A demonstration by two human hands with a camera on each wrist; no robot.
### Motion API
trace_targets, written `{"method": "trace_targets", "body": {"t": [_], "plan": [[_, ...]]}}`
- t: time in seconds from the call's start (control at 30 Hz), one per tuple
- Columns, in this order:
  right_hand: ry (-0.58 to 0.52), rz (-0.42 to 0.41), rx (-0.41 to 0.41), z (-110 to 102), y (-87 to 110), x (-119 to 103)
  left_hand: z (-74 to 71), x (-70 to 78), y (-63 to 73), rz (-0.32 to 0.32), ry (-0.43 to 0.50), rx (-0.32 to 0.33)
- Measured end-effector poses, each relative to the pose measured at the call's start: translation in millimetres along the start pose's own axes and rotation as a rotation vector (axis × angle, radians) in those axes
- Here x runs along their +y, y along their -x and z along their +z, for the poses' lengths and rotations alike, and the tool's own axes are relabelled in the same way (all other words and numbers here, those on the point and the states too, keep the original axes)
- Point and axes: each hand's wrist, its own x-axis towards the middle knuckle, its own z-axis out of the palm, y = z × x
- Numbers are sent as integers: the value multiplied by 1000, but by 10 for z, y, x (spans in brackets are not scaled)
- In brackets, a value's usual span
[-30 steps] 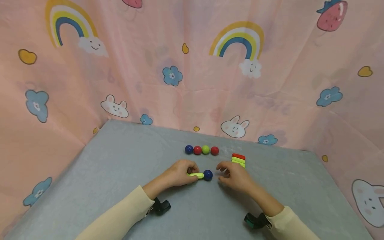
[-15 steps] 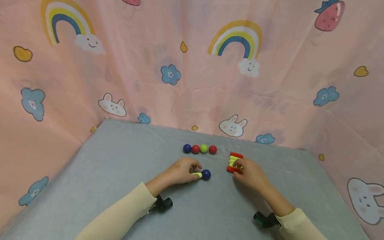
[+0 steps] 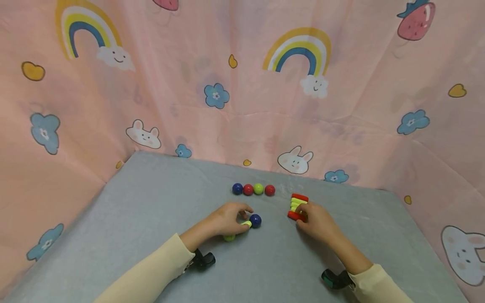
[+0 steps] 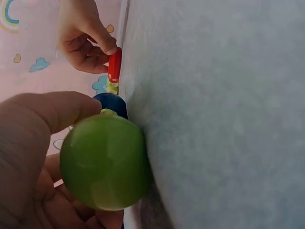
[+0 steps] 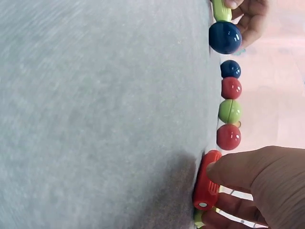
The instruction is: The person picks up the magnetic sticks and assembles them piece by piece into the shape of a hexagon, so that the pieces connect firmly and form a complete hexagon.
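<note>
My left hand [image 3: 230, 219] pinches a yellow-green building rod [image 3: 247, 224] between thumb and fingers. A dark blue ball [image 3: 255, 221] sits on the rod's right end. At its other end is a green ball [image 4: 105, 162], large in the left wrist view and partly hidden under the hand in the head view. My right hand [image 3: 320, 221] grips a red building rod [image 5: 208, 181], thumb on its near side and fingers behind. That rod is the nearest in a row of rods, with yellow-green rods [image 3: 296, 203] and another red rod [image 3: 300, 197] beyond it.
Behind the hands, a line of loose balls stands on the grey cloth [image 3: 170, 189]: a blue ball [image 3: 237, 189], a red ball [image 3: 248, 190], a green ball [image 3: 259, 189] and another red ball [image 3: 270, 190]. A pink patterned curtain [image 3: 250, 126] borders the table's back and sides.
My right hand has moved right, away from the blue ball, and taken hold of the nearest red rod. The left hand has turned its rod slightly, and the green ball now shows below that hand.
</note>
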Motion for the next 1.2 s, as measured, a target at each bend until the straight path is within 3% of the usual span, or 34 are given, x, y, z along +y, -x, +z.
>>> {"method": "trace_targets", "body": {"t": [0.47, 0.77, 1.03, 1.2], "plan": [[-68, -2, -12, 73, 12, -54, 79, 4, -52, 10, 24, 0], [-123, 27, -67, 119, 25, -326, 87, 12, -69, -2, 44, 9], [-216, -49, -99, 187, 5, -581, 96, 11, -71, -6, 85, 43], [-217, -91, -88, 232, -13, -660, 107, 15, -59, -11, 82, 44]]}}
